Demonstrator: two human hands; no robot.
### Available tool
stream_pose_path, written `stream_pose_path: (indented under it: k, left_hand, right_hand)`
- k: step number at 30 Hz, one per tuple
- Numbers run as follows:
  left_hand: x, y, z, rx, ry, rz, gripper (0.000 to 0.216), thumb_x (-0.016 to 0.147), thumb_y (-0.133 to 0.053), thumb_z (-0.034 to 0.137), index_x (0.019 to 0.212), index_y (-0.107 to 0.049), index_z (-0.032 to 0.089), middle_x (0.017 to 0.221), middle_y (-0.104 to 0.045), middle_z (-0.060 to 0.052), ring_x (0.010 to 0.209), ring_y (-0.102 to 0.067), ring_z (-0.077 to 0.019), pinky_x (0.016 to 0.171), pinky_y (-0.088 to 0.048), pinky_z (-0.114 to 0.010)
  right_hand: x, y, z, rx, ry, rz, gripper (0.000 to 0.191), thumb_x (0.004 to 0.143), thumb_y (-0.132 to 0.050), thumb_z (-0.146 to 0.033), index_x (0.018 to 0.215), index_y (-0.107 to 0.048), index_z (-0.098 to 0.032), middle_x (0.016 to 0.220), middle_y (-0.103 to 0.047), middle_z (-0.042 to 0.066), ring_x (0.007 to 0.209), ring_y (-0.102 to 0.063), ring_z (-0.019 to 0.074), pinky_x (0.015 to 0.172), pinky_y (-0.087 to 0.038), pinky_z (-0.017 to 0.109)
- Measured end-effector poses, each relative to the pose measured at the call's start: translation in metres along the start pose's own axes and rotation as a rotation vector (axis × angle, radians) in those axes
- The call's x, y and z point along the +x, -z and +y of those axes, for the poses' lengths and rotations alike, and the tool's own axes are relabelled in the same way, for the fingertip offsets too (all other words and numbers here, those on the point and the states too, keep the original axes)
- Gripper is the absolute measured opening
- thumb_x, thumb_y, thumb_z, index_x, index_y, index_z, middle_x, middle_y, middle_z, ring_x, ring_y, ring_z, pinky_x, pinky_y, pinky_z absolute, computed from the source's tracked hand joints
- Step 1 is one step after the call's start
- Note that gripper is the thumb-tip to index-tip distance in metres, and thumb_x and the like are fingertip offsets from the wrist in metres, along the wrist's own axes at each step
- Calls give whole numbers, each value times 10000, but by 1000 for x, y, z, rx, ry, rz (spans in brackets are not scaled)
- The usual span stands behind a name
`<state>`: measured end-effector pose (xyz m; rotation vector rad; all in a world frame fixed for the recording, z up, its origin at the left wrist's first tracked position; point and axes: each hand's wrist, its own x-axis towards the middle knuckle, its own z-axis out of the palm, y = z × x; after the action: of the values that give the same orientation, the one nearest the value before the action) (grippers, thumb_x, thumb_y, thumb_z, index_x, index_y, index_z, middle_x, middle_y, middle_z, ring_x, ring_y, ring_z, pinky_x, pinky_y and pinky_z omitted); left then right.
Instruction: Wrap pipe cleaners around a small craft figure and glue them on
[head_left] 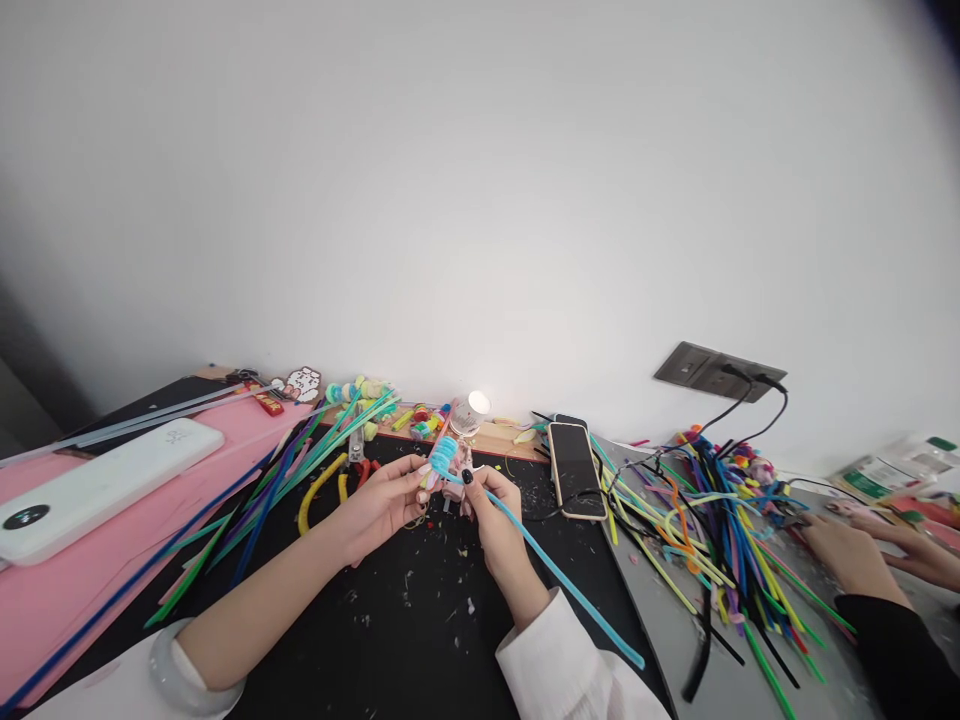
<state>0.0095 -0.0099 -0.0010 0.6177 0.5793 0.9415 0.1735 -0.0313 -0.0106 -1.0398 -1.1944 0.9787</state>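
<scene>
Over the black work surface, a light-blue pipe cleaner (577, 592) is wound into a tight coil at one end, and its long tail runs down to the right. My left hand (384, 508) is closed, with thumb and fingertips pinching the small piece that carries the coil, where pink and pale yellow also show. Close beside it, my right hand (493, 518) pinches the same blue strand between thumb and fingers, just right of the coil. The fingers partly hide the core of the piece. Pliers with yellow handles (315, 490) lie left of my hands.
A paper cup (470, 412) stands by the wall. To the right lie a phone (576, 470) and a heap of pipe cleaners (720, 530). Another person's hands (855, 550) work beyond it. A white device (112, 490) rests on pink sheets at left. Cables hang from the wall socket (716, 372).
</scene>
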Motion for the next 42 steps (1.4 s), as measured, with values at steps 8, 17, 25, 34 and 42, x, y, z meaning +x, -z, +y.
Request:
stream_pose_path:
  k: [8,17,25,34,42]
  left_hand:
    - [1,3,0,-135,91,-3,88,825,-632,42,807,-620,127,706,-582,7,509,-553,-31,519,-527,-131]
    - [0,4,0,-182,142,-32,90,815,-646,41,839,-625,125,726,-578,-5,495,-544,-26,505,-527,-116]
    - [-1,6,-1,-188,167,-84,86,814,-670,79,870,-627,128,759,-571,-3,491,-524,-15,504,-528,-120]
    - [-4,4,1,-172,177,-123,118,785,-710,103,847,-615,137,753,-549,2,497,-488,-4,504,-496,-95]
    - [-2,7,0,-150,173,-141,107,803,-694,115,877,-619,137,780,-551,-8,503,-479,-4,504,-482,-95]
  right_hand:
    - [0,1,-2,-11,2,-27,388,785,-652,-454,556,-506,-178,454,-472,-48,431,-377,75,460,-269,206]
    - [1,0,2,-46,-20,-23,399,764,-658,-488,564,-513,-175,448,-463,-51,430,-368,71,455,-259,202]
    - [0,0,-2,-67,-20,-47,369,776,-651,-463,585,-523,-175,463,-486,-48,421,-360,69,457,-254,206]
    - [1,-1,2,-60,-35,-29,346,761,-655,-445,586,-531,-173,445,-476,-53,413,-354,69,450,-248,203]
    - [0,-3,0,-19,-44,-22,348,752,-668,-442,577,-531,-174,448,-482,-51,407,-349,65,433,-251,199]
